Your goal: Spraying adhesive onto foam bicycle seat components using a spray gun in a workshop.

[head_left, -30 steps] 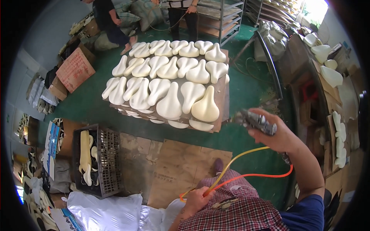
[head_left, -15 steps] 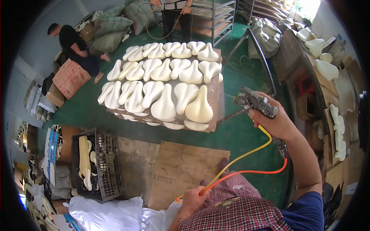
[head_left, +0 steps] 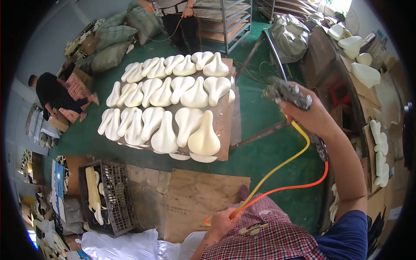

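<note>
My right hand (head_left: 315,113) is closed around the grip of a spray gun (head_left: 284,93), held up beyond the right corner of a board (head_left: 223,123). Motion blurs the gun's nozzle. A yellow hose (head_left: 277,170) and an orange hose (head_left: 288,188) run from the gun down to my left hand (head_left: 222,224), whose fingers are wrapped round both near my checked apron (head_left: 268,236). Pale bicycle saddle pads (head_left: 204,138) stand in three rows on the board, the nearest right one yellower than the rest. More pads show below the board's near edge.
A black plastic crate (head_left: 115,197) with saddle parts stands at lower left beside flattened cardboard (head_left: 195,199). One person (head_left: 56,93) is by cartons at far left; another (head_left: 177,21) stands behind the board near a rack (head_left: 225,21). A dark metal bar (head_left: 276,54) rises beyond the gun.
The board and pads sit further left and lower in view as my head turned. Both hands keep their holds. The person at left has moved left and bends toward a carton.
</note>
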The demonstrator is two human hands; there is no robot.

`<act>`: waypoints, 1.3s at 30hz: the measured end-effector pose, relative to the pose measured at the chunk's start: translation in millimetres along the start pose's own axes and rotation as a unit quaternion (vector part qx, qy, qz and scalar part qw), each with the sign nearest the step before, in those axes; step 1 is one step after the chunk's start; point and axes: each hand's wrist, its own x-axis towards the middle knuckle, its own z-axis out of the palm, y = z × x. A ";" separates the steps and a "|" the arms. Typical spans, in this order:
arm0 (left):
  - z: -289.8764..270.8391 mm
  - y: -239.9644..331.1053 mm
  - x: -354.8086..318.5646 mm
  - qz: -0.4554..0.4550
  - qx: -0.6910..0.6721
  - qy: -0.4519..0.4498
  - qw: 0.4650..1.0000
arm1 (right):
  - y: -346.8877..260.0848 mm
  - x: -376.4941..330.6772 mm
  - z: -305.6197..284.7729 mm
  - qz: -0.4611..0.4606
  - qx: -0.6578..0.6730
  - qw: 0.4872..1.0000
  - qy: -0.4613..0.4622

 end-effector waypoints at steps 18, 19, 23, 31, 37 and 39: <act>30.0 -5.4 -28.9 -0.008 -0.020 -0.018 1.000 | -14.1 -84.5 8.2 0.037 0.003 0.996 -0.086; 30.5 -7.5 -37.4 -0.008 -0.022 -0.016 1.000 | -15.3 -92.4 12.4 0.035 0.001 0.995 -0.089; 26.9 -15.8 -72.3 -0.006 -0.006 -0.012 1.000 | -12.8 -134.6 35.4 0.008 -0.001 0.989 -0.145; 27.8 -39.6 -117.0 -0.032 -0.023 0.028 0.999 | -15.9 -158.8 52.3 0.047 0.033 0.996 -0.067; 41.7 -40.8 -115.9 -0.025 0.005 0.002 1.000 | -22.5 -181.7 56.2 0.090 0.043 0.983 -0.154; 46.3 -37.7 -110.3 -0.003 0.003 0.012 1.000 | -20.4 -172.7 54.0 0.078 0.029 0.984 -0.157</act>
